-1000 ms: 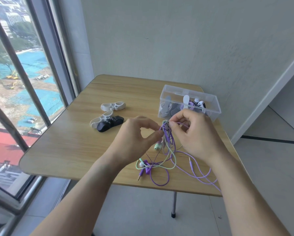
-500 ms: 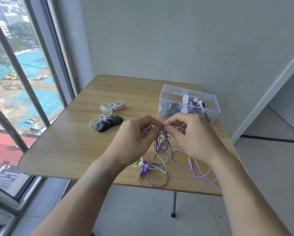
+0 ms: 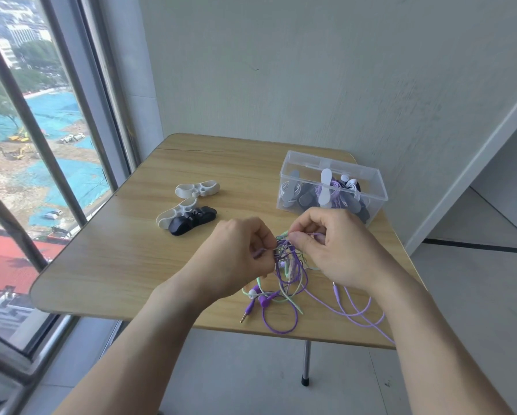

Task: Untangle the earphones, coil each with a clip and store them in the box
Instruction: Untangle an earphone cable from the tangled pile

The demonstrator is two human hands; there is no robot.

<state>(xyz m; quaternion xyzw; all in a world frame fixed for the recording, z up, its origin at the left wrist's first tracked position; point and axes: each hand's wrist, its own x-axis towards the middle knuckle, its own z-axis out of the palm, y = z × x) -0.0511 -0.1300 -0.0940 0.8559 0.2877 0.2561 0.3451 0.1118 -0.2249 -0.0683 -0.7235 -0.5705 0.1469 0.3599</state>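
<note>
Both hands are over the near half of the table (image 3: 107, 265), working the tangle (image 3: 288, 265) of purple and mint earphone wires. The left hand (image 3: 236, 262) pinches strands at the knot's left side; its fingertips are curled inward and mostly hidden from view. The right hand (image 3: 335, 250) pinches wire at the top of the knot, thumb against forefinger. How many earphones are in the knot is hard to say: the strands overlap too much.

Compared with half a second back, the hands sit much the same, fingertips almost meeting, the loose loops barely shifted.

The count: three clips on the table, two white (image 3: 197, 188) (image 3: 173, 211) and one black (image 3: 191, 223), the black touching the nearer white. One clear box (image 3: 284, 187) at the far right holds coiled earphones, number unclear. One jack plug (image 3: 246, 313) lies near the front edge.
</note>
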